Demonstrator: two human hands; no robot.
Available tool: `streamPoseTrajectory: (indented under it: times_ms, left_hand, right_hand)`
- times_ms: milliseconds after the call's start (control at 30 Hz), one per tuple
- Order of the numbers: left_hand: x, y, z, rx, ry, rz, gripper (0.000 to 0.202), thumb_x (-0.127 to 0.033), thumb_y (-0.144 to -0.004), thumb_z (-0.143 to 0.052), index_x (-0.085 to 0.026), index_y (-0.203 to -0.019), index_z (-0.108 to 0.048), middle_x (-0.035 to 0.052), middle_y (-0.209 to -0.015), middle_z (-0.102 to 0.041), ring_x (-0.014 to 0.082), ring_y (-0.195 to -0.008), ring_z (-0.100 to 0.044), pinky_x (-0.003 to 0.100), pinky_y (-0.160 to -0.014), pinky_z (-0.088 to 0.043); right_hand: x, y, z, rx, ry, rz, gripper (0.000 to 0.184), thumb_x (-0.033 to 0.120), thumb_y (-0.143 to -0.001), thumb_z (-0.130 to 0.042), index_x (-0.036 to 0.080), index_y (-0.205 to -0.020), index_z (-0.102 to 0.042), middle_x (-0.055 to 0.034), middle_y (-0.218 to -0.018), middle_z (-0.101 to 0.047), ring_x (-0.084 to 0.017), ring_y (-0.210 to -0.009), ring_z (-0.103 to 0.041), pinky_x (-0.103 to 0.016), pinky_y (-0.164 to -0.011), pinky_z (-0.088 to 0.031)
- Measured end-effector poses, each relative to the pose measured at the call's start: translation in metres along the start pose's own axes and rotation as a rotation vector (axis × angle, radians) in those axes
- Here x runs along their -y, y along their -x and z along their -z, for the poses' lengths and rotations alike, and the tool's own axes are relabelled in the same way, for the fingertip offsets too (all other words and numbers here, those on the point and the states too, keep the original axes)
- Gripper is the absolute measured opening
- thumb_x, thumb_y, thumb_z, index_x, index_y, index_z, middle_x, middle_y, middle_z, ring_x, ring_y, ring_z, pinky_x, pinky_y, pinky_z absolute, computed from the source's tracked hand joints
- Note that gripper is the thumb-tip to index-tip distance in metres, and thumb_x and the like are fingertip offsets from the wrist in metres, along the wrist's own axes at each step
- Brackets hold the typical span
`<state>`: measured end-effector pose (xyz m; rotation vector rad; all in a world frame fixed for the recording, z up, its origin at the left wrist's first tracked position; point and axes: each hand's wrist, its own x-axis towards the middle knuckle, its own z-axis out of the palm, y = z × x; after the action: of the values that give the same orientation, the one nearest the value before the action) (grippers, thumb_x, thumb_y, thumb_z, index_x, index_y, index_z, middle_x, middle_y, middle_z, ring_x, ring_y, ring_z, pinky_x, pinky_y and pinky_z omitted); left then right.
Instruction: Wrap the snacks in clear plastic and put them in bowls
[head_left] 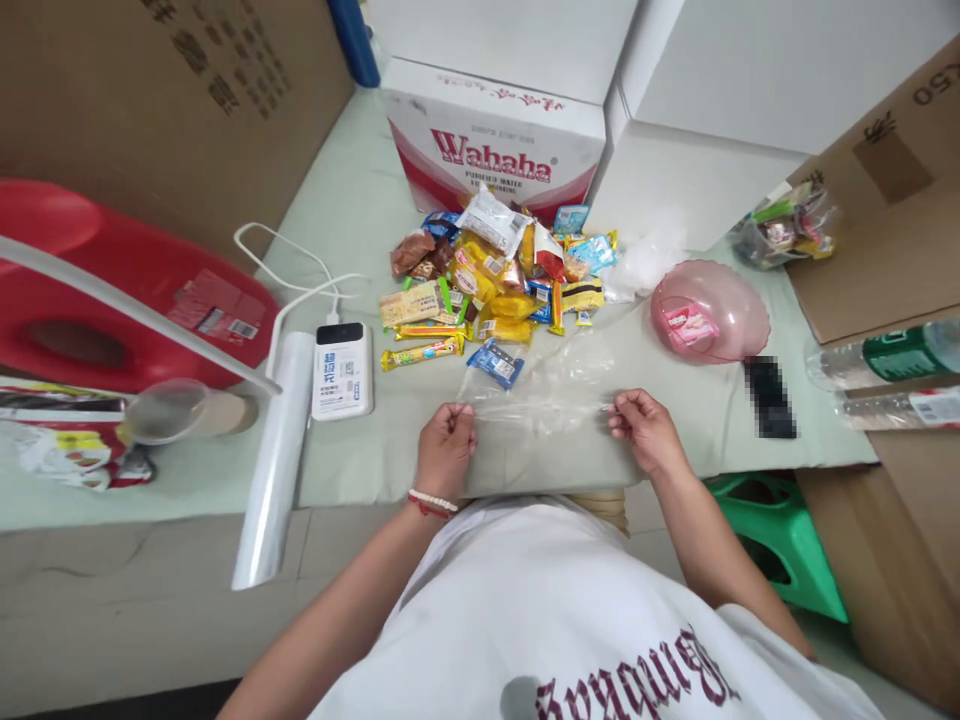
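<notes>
Stretched between my two hands near the table's front edge is a clear plastic bag [547, 405]. My left hand [448, 445], with a beaded bracelet on the wrist, pinches its left side. On the opposite side, my right hand [643, 430] pinches the bag between thumb and fingers. Just beyond the bag lies a blue wrapped snack [495, 363]. Behind that spreads a pile of wrapped snacks [491, 275] in yellow, blue, white and brown packaging. A pink translucent bowl [731, 310] with a pink packet in it rests to the right of the bag.
A white power bank [342, 375] with a cable and a plastic film roll [274, 460] lie at left, near a red jug [135, 290]. A Wahaha carton [495, 140] stands behind. Rightward are a filled snack bag [787, 230], a dark pixelated object [769, 397] and bottles [892, 355].
</notes>
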<state>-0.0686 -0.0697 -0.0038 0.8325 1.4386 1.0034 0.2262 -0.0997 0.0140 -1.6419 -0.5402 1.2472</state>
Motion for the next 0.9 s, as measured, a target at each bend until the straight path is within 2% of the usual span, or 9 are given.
streamPoseTrajectory:
  times_ms: [200,267,333,433,500,600,700,800,900]
  left_hand:
    - [0.002,0.002,0.015,-0.042,-0.154,-0.073,0.030,-0.049,-0.082,-0.067,-0.021,-0.089,-0.059,-0.0058,-0.062,-0.053,0.0118,-0.052,-0.049,0.024,-0.052,-0.040]
    - [0.001,0.005,0.018,-0.203,-0.287,-0.244,0.029,-0.041,-0.081,-0.067,-0.020,-0.101,-0.060,0.0001,-0.079,-0.062,0.0153,-0.064,-0.056,0.029,-0.062,-0.048]
    - [-0.001,0.010,0.018,-0.272,-0.490,-0.558,0.033,-0.030,-0.082,-0.065,-0.020,-0.113,-0.062,0.0081,-0.101,-0.067,0.0219,-0.086,-0.064,0.037,-0.079,-0.053]
    - [-0.007,0.014,0.006,0.061,-0.778,-1.009,0.046,-0.019,-0.087,-0.055,-0.022,-0.132,-0.061,0.0125,-0.125,-0.069,0.0289,-0.124,-0.060,0.049,-0.111,-0.041]
    - [-0.011,0.009,-0.008,0.281,-0.877,-1.101,0.060,-0.021,-0.089,-0.056,-0.021,-0.149,-0.051,0.0133,-0.138,-0.065,0.0300,-0.138,-0.052,0.052,-0.122,-0.028]
    - [-0.015,-0.012,-0.027,0.327,-0.916,-1.018,0.075,-0.030,-0.087,-0.064,-0.015,-0.157,-0.041,0.0160,-0.141,-0.064,0.0329,-0.140,-0.048,0.057,-0.125,-0.020]
    - [-0.018,-0.030,-0.030,0.360,-0.891,-0.974,0.040,-0.026,-0.092,-0.060,-0.026,-0.132,-0.067,0.0059,-0.106,-0.077,0.0285,-0.125,-0.059,0.060,-0.124,-0.021]
    - [-0.019,-0.029,-0.014,0.402,-0.839,-1.077,0.025,-0.023,-0.096,-0.056,-0.033,-0.100,-0.078,0.0018,-0.094,-0.078,0.0245,-0.117,-0.063,0.058,-0.121,-0.028]
    - [-0.016,-0.013,0.013,0.467,-0.790,-1.184,0.027,-0.020,-0.093,-0.058,-0.037,-0.101,-0.078,0.0004,-0.098,-0.080,0.0231,-0.119,-0.064,0.055,-0.120,-0.032]
  right_hand:
    - [0.013,-0.010,0.004,0.083,0.137,0.023,0.055,0.060,-0.059,-0.089,0.020,-0.082,-0.059,-0.0018,-0.078,-0.071,-0.011,-0.060,-0.062,-0.020,-0.047,-0.049]
    - [0.017,-0.012,0.006,0.087,0.177,0.063,0.054,0.061,-0.061,-0.088,0.020,-0.081,-0.059,-0.0019,-0.077,-0.070,-0.011,-0.061,-0.062,-0.020,-0.048,-0.049]
    - [0.019,-0.015,0.008,0.094,0.210,0.098,0.053,0.061,-0.062,-0.088,0.020,-0.081,-0.060,-0.0019,-0.076,-0.069,-0.012,-0.062,-0.062,-0.021,-0.049,-0.050]
    - [0.019,-0.018,0.011,0.122,0.233,0.115,0.052,0.062,-0.064,-0.087,0.020,-0.081,-0.061,-0.0019,-0.077,-0.069,-0.012,-0.063,-0.061,-0.022,-0.050,-0.050]
    - [0.017,-0.018,0.010,0.147,0.239,0.111,0.052,0.062,-0.065,-0.086,0.019,-0.081,-0.061,-0.0022,-0.077,-0.069,-0.012,-0.063,-0.061,-0.021,-0.050,-0.050]
    - [0.015,-0.020,0.011,0.191,0.249,0.103,0.051,0.062,-0.066,-0.085,0.019,-0.080,-0.061,-0.0023,-0.076,-0.069,-0.011,-0.061,-0.060,-0.021,-0.049,-0.048]
    - [0.014,-0.024,0.015,0.188,0.249,0.102,0.051,0.062,-0.064,-0.086,0.019,-0.079,-0.061,-0.0020,-0.074,-0.070,-0.011,-0.060,-0.060,-0.021,-0.047,-0.048]
    - [0.014,-0.029,0.023,0.158,0.243,0.096,0.050,0.059,-0.063,-0.087,0.020,-0.079,-0.061,-0.0017,-0.073,-0.069,-0.011,-0.059,-0.060,-0.021,-0.046,-0.047]
    - [0.016,-0.036,0.028,0.152,0.245,0.090,0.049,0.058,-0.062,-0.088,0.020,-0.077,-0.061,-0.0016,-0.072,-0.070,-0.012,-0.058,-0.060,-0.021,-0.046,-0.047]
